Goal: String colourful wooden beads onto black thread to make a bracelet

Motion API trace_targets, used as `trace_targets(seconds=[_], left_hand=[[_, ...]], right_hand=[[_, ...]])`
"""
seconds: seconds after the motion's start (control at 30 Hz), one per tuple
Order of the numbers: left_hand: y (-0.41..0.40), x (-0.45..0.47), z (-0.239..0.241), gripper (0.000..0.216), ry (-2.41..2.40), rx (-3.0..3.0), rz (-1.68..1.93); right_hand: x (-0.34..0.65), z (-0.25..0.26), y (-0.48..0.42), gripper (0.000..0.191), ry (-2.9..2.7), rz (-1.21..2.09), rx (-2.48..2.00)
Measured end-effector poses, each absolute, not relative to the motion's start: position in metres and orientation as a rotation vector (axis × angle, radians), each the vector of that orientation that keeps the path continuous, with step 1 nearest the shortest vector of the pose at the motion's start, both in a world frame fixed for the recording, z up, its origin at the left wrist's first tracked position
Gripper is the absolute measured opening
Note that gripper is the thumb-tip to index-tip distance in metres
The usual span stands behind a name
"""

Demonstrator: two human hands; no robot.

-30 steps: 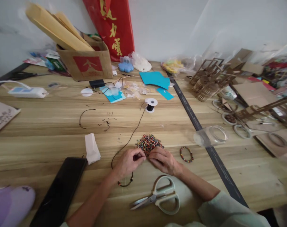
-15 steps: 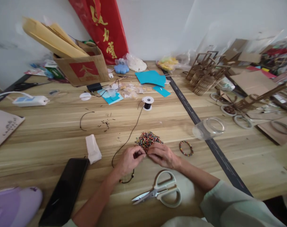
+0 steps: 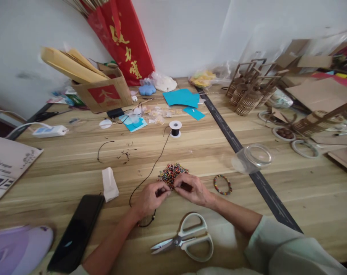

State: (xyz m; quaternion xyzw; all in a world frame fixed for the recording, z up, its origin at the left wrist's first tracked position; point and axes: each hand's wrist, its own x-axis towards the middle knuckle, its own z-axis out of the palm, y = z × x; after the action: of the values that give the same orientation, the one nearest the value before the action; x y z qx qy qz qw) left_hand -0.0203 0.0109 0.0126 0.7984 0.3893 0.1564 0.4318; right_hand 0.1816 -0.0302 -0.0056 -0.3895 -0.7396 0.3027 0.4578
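My left hand (image 3: 150, 198) is closed in a pinch, with the black cord (image 3: 149, 174) running from the spool (image 3: 175, 129) round behind its wrist. A few beads (image 3: 153, 217) sit on the cord length showing below that hand. My right hand (image 3: 194, 190) pinches at the near edge of a pile of small multicoloured beads (image 3: 170, 172), its fingertips almost meeting the left ones. What lies between the right fingertips is too small to make out. A finished-looking bead bracelet (image 3: 223, 185) lies right of my right hand, and scissors (image 3: 184, 238) with pale handles lie below both hands.
To the left are a black phone (image 3: 76, 233), folded white paper (image 3: 110, 184) and a purple-white object (image 3: 20, 248). A clear plastic jar (image 3: 253, 157) lies at right. Bamboo baskets (image 3: 247, 99), blue cards (image 3: 181, 98) and a cardboard box (image 3: 104, 93) stand farther back.
The view has shifted slightly, so the table things appear moved. My right fingers have lifted and curled into a clearer pinch beside the bead pile; my left hand keeps its pinch.
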Motion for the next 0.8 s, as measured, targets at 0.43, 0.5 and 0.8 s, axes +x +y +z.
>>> trace_targets(seconds=[0.43, 0.5, 0.8], left_hand=[[0.0109, -0.0217, 0.0109, 0.010, 0.925, 1.966, 0.409], [0.0109, -0.0219, 0.0110, 0.010, 0.928, 1.962, 0.409], [0.0119, -0.0235, 0.0101, 0.009, 0.902, 1.933, 0.420]], right_hand=[[0.1768, -0.0016, -0.0321, 0.007, -1.975, 0.644, -0.798], [0.1766, -0.0037, -0.0320, 0.006, -1.978, 0.631, -0.798], [0.1768, -0.0082, -0.0343, 0.006, -1.992, 0.673, -0.859]])
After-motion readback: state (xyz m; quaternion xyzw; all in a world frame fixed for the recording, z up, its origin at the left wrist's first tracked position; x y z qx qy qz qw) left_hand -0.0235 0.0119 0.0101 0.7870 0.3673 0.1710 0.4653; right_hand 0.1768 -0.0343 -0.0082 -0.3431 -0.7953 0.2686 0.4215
